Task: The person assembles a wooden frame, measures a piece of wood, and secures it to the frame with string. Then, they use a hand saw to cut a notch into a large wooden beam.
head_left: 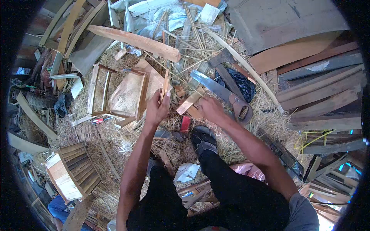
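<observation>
My left hand (156,109) is closed around a thin wooden strip (165,84) that stands nearly upright above the straw. My right hand (210,109) rests on a short flat wood piece (189,101) lying on the ground, just below the blade of a hand saw (221,92). The saw lies diagonally, its wooden handle at the lower right beside my right wrist. My black shoe (203,138) is planted below both hands. A small wooden frame (117,94) with a board inside sits to the left of my left hand.
Straw covers the ground. Long planks (322,96) are stacked at the right, a slanted plank (135,40) lies at the top, and a slatted wooden crate (79,169) sits at the lower left. A red-handled tool (101,120) lies by the frame. White paper (187,172) lies near my legs.
</observation>
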{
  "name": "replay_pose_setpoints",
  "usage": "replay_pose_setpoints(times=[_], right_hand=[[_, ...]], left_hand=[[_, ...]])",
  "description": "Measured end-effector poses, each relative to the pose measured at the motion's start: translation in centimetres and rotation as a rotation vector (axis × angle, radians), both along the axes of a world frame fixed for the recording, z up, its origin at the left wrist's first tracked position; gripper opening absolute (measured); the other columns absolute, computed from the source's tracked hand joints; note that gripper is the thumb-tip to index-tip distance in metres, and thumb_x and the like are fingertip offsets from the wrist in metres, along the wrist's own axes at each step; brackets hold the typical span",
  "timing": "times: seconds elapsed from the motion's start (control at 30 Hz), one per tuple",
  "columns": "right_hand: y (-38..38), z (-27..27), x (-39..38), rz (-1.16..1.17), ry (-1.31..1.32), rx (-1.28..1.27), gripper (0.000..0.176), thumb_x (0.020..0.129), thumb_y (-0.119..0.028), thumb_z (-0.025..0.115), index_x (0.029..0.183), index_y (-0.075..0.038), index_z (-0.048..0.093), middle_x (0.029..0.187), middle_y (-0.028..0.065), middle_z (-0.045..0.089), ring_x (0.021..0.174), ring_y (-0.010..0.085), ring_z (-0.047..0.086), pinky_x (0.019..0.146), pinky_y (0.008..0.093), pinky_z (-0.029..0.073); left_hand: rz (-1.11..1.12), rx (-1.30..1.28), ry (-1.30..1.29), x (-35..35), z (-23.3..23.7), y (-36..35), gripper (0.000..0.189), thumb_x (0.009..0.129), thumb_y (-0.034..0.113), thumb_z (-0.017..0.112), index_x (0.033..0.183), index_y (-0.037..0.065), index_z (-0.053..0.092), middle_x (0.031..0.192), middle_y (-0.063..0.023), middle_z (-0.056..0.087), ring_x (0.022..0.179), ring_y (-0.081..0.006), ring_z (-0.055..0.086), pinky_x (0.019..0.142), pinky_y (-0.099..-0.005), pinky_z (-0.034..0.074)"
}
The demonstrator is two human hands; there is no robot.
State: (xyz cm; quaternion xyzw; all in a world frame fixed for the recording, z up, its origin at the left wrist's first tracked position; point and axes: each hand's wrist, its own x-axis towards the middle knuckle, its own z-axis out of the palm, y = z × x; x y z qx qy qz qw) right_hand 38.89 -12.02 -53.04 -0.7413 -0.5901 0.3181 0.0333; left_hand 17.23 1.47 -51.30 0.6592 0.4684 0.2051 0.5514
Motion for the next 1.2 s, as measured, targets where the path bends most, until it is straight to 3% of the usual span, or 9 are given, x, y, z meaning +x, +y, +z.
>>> replay_pose_setpoints(times=[0.2,0.3,0.43,0.47,0.57,0.6,0.73,0.83,1.2], right_hand=[[0.6,2.8,-1.4,0.197,-0.044,0.514,0.047,0.083,-0.008,0.066,0.129,-0.004,0.055,0.127,0.02,0.054,0.122,0.0346,0.052,0.102,0.0465,0.043],[1.7,3.4,-2.5,0.282,-0.085,0.473,0.052,0.083,-0.007,0.064,0.133,-0.001,0.053,0.14,0.0179,0.048,0.131,0.0323,0.046,0.107,0.0447,0.04],[3.4,3.9,-4.7,-0.117,0.352,0.633,0.032,0.089,-0.009,0.06,0.119,0.001,0.061,0.123,0.0211,0.059,0.117,0.0365,0.057,0.099,0.0435,0.046],[3.4,4.4,-5.7,-0.31,0.598,0.583,0.029,0.095,-0.017,0.061,0.117,0.002,0.062,0.107,0.0184,0.067,0.099,0.0319,0.066,0.088,0.0382,0.051],[3.3,5.1,-8.2,-0.499,0.962,0.173,0.031,0.099,-0.024,0.062,0.113,0.003,0.064,0.098,0.0136,0.07,0.086,0.0214,0.067,0.079,0.0332,0.052],[2.9,6.0,-8.8,-0.404,0.942,0.188,0.031,0.098,-0.025,0.064,0.108,0.004,0.066,0.093,0.0082,0.069,0.081,0.0127,0.064,0.074,0.0314,0.053],[2.5,4.7,-10.4,-0.588,1.11,0.197,0.03,0.099,-0.023,0.064,0.11,0.005,0.067,0.09,0.0024,0.069,0.079,0.0058,0.059,0.07,0.0253,0.05],[2.7,6.0,-11.0,-0.779,1.206,0.201,0.029,0.1,-0.021,0.063,0.113,0.005,0.067,0.09,0.0014,0.069,0.077,0.0048,0.059,0.068,0.0238,0.049],[3.3,7.0,-12.4,-0.836,1.134,0.248,0.031,0.103,-0.023,0.058,0.115,0.003,0.068,0.091,-0.0014,0.067,0.078,0.0023,0.056,0.07,0.0208,0.047]], left_hand=[[0.092,-0.337,-0.179,-1.6,2.0,1.0,0.04,0.102,0.033,0.057,0.118,-0.004,0.063,0.103,-0.0122,0.072,0.093,-0.0177,0.067,0.082,-0.031,0.053],[0.14,-0.527,-0.41,-1.4,2.9,1.2,0.043,0.106,0.036,0.048,0.116,-0.003,0.062,0.102,-0.0148,0.071,0.092,-0.0196,0.069,0.083,-0.0338,0.056],[0.145,-0.637,-0.493,-1.7,3.2,1.3,0.053,0.108,0.044,0.035,0.122,-0.002,0.057,0.106,-0.016,0.071,0.096,-0.0211,0.068,0.087,-0.0342,0.055],[0.137,-0.666,-0.501,-1.8,3.3,1.3,0.056,0.107,0.047,0.033,0.125,-0.002,0.054,0.107,-0.0169,0.07,0.095,-0.0237,0.068,0.086,-0.0359,0.055],[0.132,-0.754,-0.595,-1.8,3.3,0.7,0.059,0.106,0.049,0.03,0.131,-0.002,0.05,0.113,-0.0191,0.068,0.1,-0.0285,0.067,0.092,-0.0406,0.054],[0.13,-0.783,-0.637,-1.7,3.4,0.6,0.059,0.106,0.048,0.03,0.132,-0.002,0.049,0.116,-0.0197,0.067,0.103,-0.0297,0.067,0.095,-0.042,0.053],[0.235,-0.903,-0.717,-1.9,3.5,0.1,0.054,0.107,0.038,0.029,0.14,-0.003,0.042,0.125,-0.0206,0.063,0.114,-0.0321,0.063,0.103,-0.0456,0.048],[0.325,-0.897,-0.732,-2.3,4.6,0.0,0.053,0.107,0.038,0.031,0.142,-0.001,0.041,0.13,-0.0199,0.06,0.117,-0.0315,0.062,0.104,-0.0458,0.047],[0.361,-0.995,-0.907,-3.6,5.5,-1.0,0.055,0.108,0.039,0.029,0.146,0.001,0.037,0.137,-0.0189,0.055,0.125,-0.0337,0.056,0.108,-0.0495,0.043]])
